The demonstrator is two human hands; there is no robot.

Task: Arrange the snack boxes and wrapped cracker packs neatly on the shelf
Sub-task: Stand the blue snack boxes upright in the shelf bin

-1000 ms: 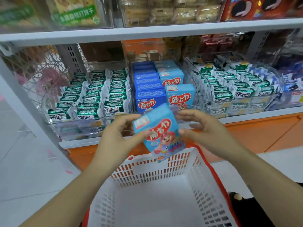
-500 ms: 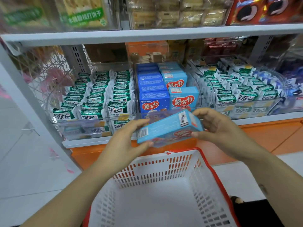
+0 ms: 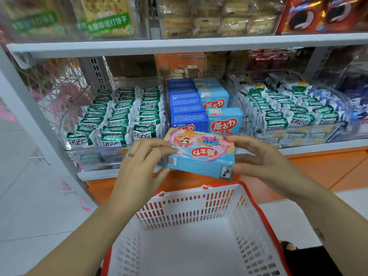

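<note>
A light blue snack box [image 3: 199,154] with a red logo and a cartoon face lies flat and upside down between my hands, just in front of the shelf edge. My left hand [image 3: 143,164] grips its left end by the barcode. My right hand [image 3: 256,158] pinches its right end. Behind it, rows of blue snack boxes [image 3: 203,108] stand in a clear bin. Green-and-white wrapped cracker packs [image 3: 119,118] fill the bin to the left, and more cracker packs [image 3: 288,112] fill the bin to the right.
A white basket with a red rim [image 3: 256,198] sits empty below my hands. The white upper shelf [image 3: 179,44] carries cracker and cookie packages. An orange base panel [image 3: 318,170] runs under the lower shelf. A white upright post [image 3: 29,108] stands at left.
The box has been turned over between my hands, from its side to lying flat with the printed front up and upside down. It sits slightly higher, nearer the shelf.
</note>
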